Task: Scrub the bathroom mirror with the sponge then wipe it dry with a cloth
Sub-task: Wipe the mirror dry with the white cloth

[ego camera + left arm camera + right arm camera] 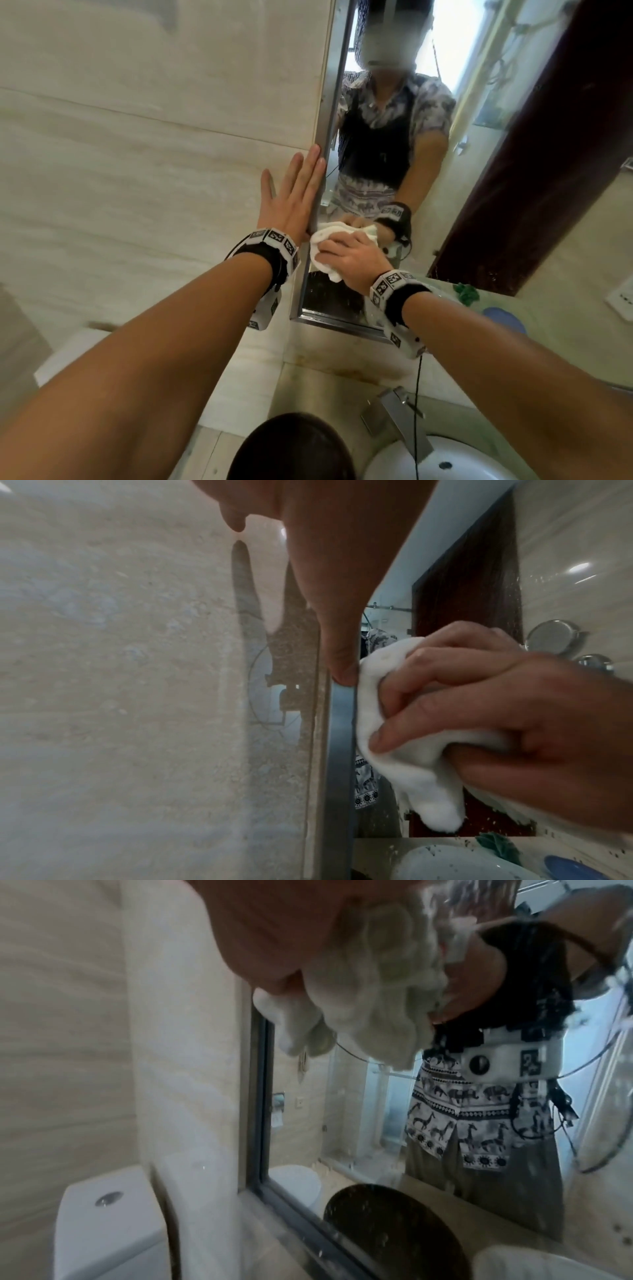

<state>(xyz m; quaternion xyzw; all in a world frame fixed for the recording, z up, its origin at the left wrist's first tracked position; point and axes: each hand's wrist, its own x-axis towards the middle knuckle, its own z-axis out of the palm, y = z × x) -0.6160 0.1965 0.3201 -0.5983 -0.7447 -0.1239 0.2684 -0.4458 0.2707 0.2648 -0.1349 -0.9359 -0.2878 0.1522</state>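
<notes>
The right hand [352, 262] bunches a crumpled white cloth [325, 246] against the tall steel-framed bathroom mirror [428, 154], hard by its left edge. Unwiped glass stretches up and rightward from it. The left hand [291, 202] lies flat, fingers straight, on the frame just beside.

- The mirror [445, 178], metal-framed, hangs on the beige tiled wall; water droplets speck its lower glass.
- The cloth [325, 246], white and bunched, is pressed against the glass near the mirror's lower left edge, touching the frame.
</notes>
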